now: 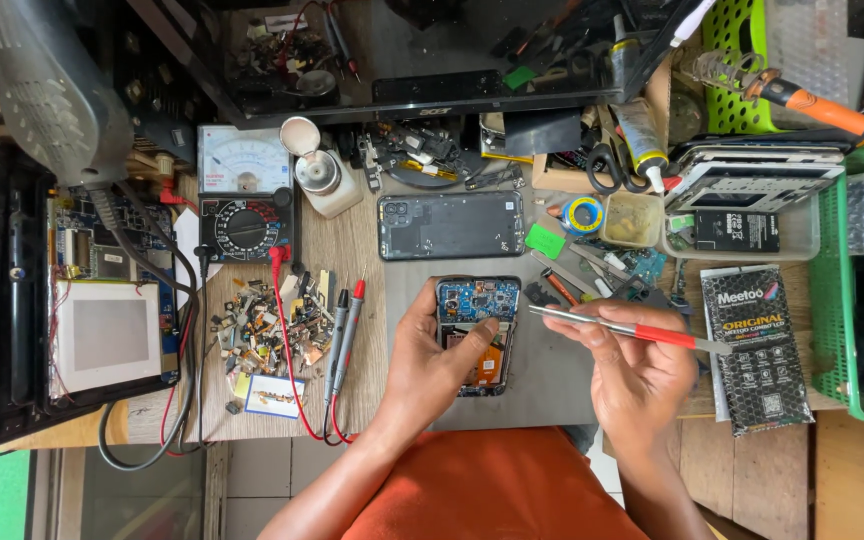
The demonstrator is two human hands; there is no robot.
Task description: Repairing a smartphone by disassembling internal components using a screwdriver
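Left hand (437, 355) is clamping the opened smartphone (478, 335) flat on the grey mat (542, 385) at surface centre, steadying its exposed board. Right hand (632, 375) is pinching red-handled tweezers (622, 327), tips aimed toward it. Back cover (450, 225) is lying farther off.

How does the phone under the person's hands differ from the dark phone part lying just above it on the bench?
The opened phone stands lengthwise toward the person; the dark back cover lies sideways. The opened phone shows a blue circuit board and orange parts; the back cover is plain and dark, with camera holes at one end. The left hand holds the opened phone; nothing touches the back cover. Both look about the same size.
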